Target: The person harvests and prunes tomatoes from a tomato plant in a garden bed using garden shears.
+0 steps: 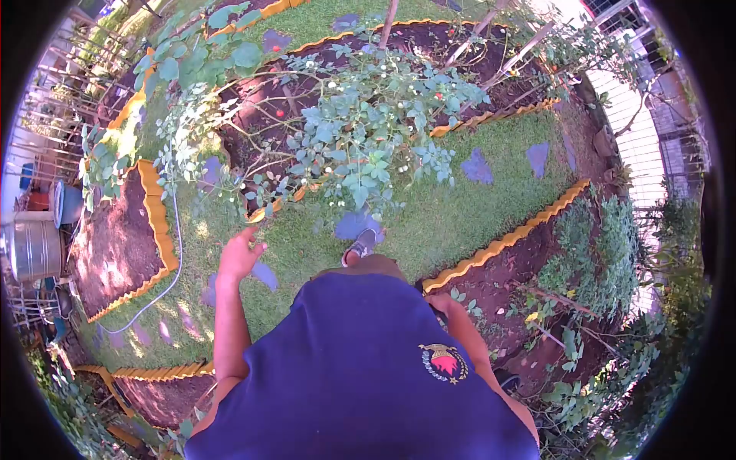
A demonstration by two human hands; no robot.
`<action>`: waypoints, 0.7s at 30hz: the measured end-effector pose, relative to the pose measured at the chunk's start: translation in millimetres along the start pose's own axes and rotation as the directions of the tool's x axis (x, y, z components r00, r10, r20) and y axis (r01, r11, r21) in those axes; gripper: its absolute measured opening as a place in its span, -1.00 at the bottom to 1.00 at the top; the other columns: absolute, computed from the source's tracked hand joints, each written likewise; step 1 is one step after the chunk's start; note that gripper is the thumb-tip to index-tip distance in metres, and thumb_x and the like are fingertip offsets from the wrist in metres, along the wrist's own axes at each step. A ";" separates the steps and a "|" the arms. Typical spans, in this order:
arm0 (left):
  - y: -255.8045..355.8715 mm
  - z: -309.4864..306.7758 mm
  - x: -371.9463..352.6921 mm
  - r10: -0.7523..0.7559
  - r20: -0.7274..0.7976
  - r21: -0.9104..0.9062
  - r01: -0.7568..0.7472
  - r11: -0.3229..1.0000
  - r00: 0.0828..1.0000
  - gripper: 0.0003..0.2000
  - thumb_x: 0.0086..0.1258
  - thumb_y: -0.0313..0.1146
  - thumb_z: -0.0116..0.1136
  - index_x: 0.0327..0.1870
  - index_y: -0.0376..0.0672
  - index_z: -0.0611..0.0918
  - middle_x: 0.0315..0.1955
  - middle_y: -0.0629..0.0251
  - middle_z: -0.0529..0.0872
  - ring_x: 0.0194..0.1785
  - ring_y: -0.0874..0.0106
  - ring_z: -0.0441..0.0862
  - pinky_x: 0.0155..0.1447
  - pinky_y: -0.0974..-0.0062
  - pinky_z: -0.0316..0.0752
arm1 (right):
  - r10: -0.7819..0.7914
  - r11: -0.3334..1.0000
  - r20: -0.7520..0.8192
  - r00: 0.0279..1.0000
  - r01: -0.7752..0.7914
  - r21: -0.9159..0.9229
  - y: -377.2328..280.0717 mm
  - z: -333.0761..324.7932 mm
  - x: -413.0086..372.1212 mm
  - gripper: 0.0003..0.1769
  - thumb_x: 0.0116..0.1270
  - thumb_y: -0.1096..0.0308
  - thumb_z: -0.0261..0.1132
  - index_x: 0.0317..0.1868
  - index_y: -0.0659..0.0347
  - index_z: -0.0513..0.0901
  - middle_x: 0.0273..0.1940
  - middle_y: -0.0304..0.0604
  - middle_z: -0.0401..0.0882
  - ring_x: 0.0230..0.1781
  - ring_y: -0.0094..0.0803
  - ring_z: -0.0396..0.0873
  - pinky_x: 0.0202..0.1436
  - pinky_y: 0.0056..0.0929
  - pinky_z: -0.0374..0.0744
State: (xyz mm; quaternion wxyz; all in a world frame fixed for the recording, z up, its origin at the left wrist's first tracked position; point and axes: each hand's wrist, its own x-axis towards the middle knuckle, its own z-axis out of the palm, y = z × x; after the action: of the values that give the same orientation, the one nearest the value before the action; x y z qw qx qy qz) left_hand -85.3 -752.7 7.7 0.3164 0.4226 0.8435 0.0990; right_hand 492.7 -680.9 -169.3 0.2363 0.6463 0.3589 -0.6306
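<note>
My left hand [242, 254] is held out over the grass, its fingers apart and nothing in them. Just beyond its fingertips runs the yellow wavy edging [276, 205] of a soil bed. A leafy plant [360, 123] with small pale fruits and a few red ones [280, 113] spreads over that bed, ahead of me. My right hand [438, 302] hangs low beside my blue shirt [360, 360], near the end of another yellow edging [506, 240]; its fingers are dark and partly hidden, and whether it holds anything does not show.
A pale hose [179, 230] curves over the grass at the left. Flat stepping stones [477, 167] lie in the lawn [429, 222]. A metal tub [36, 247] stands at the far left. Green bushes [590, 253] grow in the right bed, before a light fence [640, 130].
</note>
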 end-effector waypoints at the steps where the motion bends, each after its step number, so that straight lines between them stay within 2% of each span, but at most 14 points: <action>1: -7.3 17.2 -10.8 0.010 0.023 -0.020 -0.010 1.000 1.000 -0.43 0.26 -0.18 0.41 0.29 -0.16 0.58 -0.06 0.00 0.77 -0.04 0.04 0.74 0.11 0.15 0.58 | 0.041 0.995 0.075 0.996 -0.047 0.083 24.9 13.6 -0.3 -0.56 0.15 -0.08 0.35 -0.42 0.19 0.68 -0.56 -0.15 0.59 -0.68 -0.35 0.49 -0.58 -0.26 0.42; 3: -29.8 58.7 -38.8 0.055 0.109 0.026 -0.058 0.998 0.993 -0.41 0.26 -0.15 0.40 0.31 -0.15 0.57 -0.03 -0.01 0.76 0.02 0.03 0.72 0.14 0.12 0.58 | 0.155 0.987 0.080 0.985 -0.150 -0.064 62.1 32.1 -8.9 -0.54 0.17 -0.08 0.35 -0.31 0.22 0.68 -0.45 -0.12 0.63 -0.57 -0.33 0.53 -0.48 -0.24 0.46; 6: -68.1 121.2 -88.4 0.052 0.346 0.018 -0.062 0.998 0.937 -0.39 0.26 -0.09 0.38 0.32 -0.16 0.55 -0.04 -0.02 0.76 0.08 0.01 0.70 0.17 0.10 0.57 | 0.249 0.947 0.013 0.968 -0.241 -0.213 107.1 43.9 -9.1 -0.48 0.20 -0.07 0.36 -0.14 0.27 0.69 -0.28 -0.08 0.67 -0.41 -0.31 0.59 -0.32 -0.20 0.53; 7: -83.9 142.3 -101.4 0.059 0.424 -0.011 -0.060 0.998 0.904 -0.39 0.27 -0.09 0.36 0.32 -0.16 0.55 -0.04 -0.02 0.76 0.09 0.00 0.69 0.17 0.10 0.56 | 0.256 0.940 -0.008 0.967 -0.251 -0.232 116.6 47.4 -8.6 -0.45 0.21 -0.07 0.36 -0.08 0.29 0.69 -0.22 -0.06 0.69 -0.36 -0.30 0.61 -0.27 -0.19 0.55; 10: -95.0 169.7 -133.6 -0.023 0.529 -0.045 0.055 0.997 0.848 -0.40 0.28 -0.11 0.32 0.33 -0.16 0.54 -0.02 -0.04 0.76 0.10 -0.02 0.69 0.19 0.11 0.56 | 0.187 0.954 -0.073 0.980 -0.199 -0.225 131.1 47.8 3.4 -0.37 0.24 -0.06 0.36 0.09 0.34 0.69 -0.06 -0.01 0.74 -0.20 -0.27 0.67 -0.11 -0.16 0.61; 12: -107.2 178.0 -139.8 0.031 0.479 -0.093 0.016 0.996 0.877 -0.41 0.29 -0.14 0.31 0.34 -0.16 0.54 -0.01 -0.04 0.76 0.09 -0.02 0.69 0.19 0.12 0.56 | 0.058 0.980 -0.120 0.991 -0.080 -0.185 110.3 40.7 -5.4 -0.50 0.11 -0.12 0.39 -0.28 0.21 0.71 -0.55 -0.14 0.55 -0.59 -0.32 0.52 -0.49 -0.27 0.55; 14: -104.8 169.7 -139.6 0.083 0.440 -0.061 -0.062 0.996 0.894 -0.42 0.30 -0.16 0.30 0.34 -0.16 0.53 -0.01 -0.05 0.76 0.09 -0.02 0.70 0.20 0.12 0.56 | 0.094 0.971 -0.192 0.977 -0.132 -0.197 114.0 28.3 46.1 -0.43 0.09 -0.14 0.38 -0.28 0.30 0.73 -0.40 -0.02 0.67 -0.53 -0.23 0.61 -0.41 -0.19 0.60; 15: -94.2 154.0 -139.0 0.107 0.424 -0.007 -0.115 0.993 0.899 -0.42 0.30 -0.17 0.31 0.34 -0.16 0.53 -0.01 -0.05 0.76 0.09 -0.02 0.70 0.20 0.13 0.56 | 0.017 0.956 -0.314 0.949 -0.107 -0.272 70.2 30.3 -3.6 -0.35 0.09 -0.16 0.36 -0.18 0.36 0.76 -0.20 0.11 0.75 -0.33 -0.12 0.73 -0.20 -0.17 0.67; 16: -83.0 139.1 -137.8 0.132 0.408 0.048 -0.166 0.985 0.903 -0.43 0.31 -0.19 0.31 0.34 -0.16 0.53 -0.02 -0.05 0.76 0.09 -0.01 0.70 0.20 0.13 0.56 | -0.083 0.965 -0.440 0.894 -0.038 -0.258 66.9 32.1 2.9 -0.27 0.09 -0.20 0.34 -0.05 0.38 0.74 -0.07 0.19 0.75 -0.05 -0.07 0.76 0.04 -0.20 0.66; 17: -73.7 127.0 -135.8 0.135 0.395 0.086 -0.183 0.979 0.909 -0.44 0.31 -0.20 0.31 0.34 -0.16 0.53 -0.01 -0.04 0.76 0.09 0.00 0.71 0.19 0.14 0.57 | -0.130 0.982 -0.489 0.862 0.045 -0.182 55.9 33.1 4.7 -0.30 0.00 -0.18 0.39 -0.15 0.37 0.77 -0.20 0.16 0.75 -0.15 -0.07 0.75 -0.02 -0.21 0.64; 18: -63.5 115.7 -132.2 0.139 0.378 0.124 -0.199 0.972 0.915 -0.45 0.32 -0.22 0.31 0.34 -0.16 0.53 -0.01 -0.03 0.77 0.08 0.01 0.71 0.19 0.14 0.57 | -0.102 0.985 -0.498 0.861 0.018 -0.171 26.4 34.7 -26.7 -0.18 0.05 -0.25 0.35 0.07 0.35 0.72 0.09 0.18 0.70 0.17 -0.05 0.67 0.26 -0.15 0.57; 21: -21.6 90.1 -119.8 0.154 0.332 0.131 -0.207 0.970 0.931 -0.49 0.33 -0.27 0.32 0.31 -0.16 0.55 -0.02 -0.01 0.77 0.01 0.07 0.75 0.13 0.18 0.60 | -0.172 0.983 -0.551 0.816 0.178 -0.043 6.0 38.9 -14.3 -0.18 0.05 -0.22 0.36 0.18 0.25 0.67 0.12 0.12 0.69 0.18 -0.05 0.65 0.27 -0.16 0.55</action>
State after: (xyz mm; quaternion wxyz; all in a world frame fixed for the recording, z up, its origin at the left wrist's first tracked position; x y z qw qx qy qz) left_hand 9.3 -868.1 -18.0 0.4027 0.5333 0.7438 -0.0115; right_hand 472.9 -716.6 -159.7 0.0602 0.7664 0.4662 -0.4379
